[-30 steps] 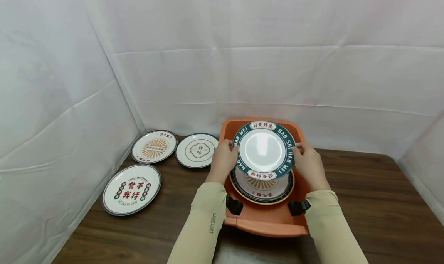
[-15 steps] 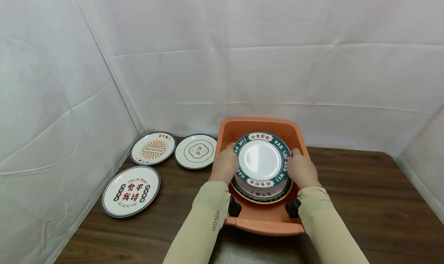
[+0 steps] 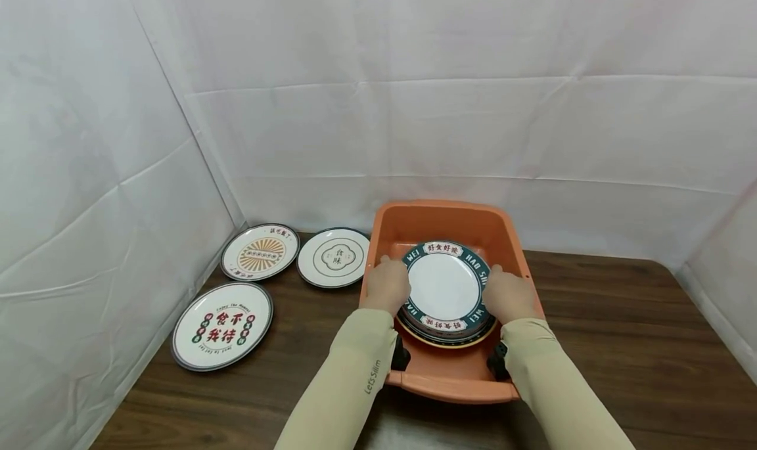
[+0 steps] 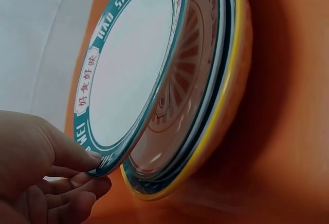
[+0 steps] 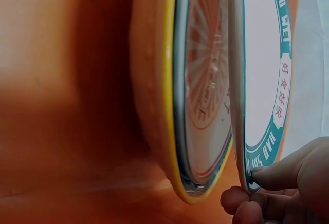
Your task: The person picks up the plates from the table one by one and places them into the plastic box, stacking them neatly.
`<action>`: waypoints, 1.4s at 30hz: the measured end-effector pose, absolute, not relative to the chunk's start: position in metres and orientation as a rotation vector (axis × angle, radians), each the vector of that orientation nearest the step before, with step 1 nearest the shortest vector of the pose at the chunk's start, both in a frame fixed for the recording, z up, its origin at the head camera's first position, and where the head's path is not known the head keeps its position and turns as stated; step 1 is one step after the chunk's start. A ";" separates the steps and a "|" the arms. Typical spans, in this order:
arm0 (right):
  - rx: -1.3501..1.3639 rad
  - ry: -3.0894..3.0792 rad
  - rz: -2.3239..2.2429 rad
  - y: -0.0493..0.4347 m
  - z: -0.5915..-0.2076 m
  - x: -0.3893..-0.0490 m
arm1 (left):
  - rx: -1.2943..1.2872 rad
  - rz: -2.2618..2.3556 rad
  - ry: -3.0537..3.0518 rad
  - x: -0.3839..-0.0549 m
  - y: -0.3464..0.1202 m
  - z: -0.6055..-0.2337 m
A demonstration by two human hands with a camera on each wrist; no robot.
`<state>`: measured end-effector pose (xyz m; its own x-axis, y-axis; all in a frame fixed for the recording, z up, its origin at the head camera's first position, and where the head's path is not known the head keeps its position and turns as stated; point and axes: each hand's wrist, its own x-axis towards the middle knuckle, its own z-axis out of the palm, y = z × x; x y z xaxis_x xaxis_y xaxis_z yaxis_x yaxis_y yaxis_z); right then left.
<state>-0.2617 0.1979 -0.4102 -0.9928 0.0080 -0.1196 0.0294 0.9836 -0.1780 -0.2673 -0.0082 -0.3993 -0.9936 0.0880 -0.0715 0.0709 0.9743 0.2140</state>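
Orange tub (image 3: pixel 443 208) under both hands. Stack of plates (image 5: pixel 198 93) in it, just below the grip. Green-rimmed plate (image 3: pixel 446 286) between the hands, gap beneath. I'd keep it level, move both sides evenly, fingers off the stack. Left hand (image 3: pixel 386 286), right hand (image 3: pixel 508 295) pinch opposite edges: thumbs above, fingers under, closed to rim thickness.

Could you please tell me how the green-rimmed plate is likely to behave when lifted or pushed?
The green-rimmed plate is likely stiff: it shows no sag between the left hand and right hand. Its smooth-looking rim may slip a little when gripped. Wide and shallow, it would probably slide rather than roll if pushed lying flat.
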 end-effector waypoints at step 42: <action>0.066 2.941 -0.245 0.193 -0.421 -0.264 | 0.051 0.507 2.982 -0.266 -0.001 -0.403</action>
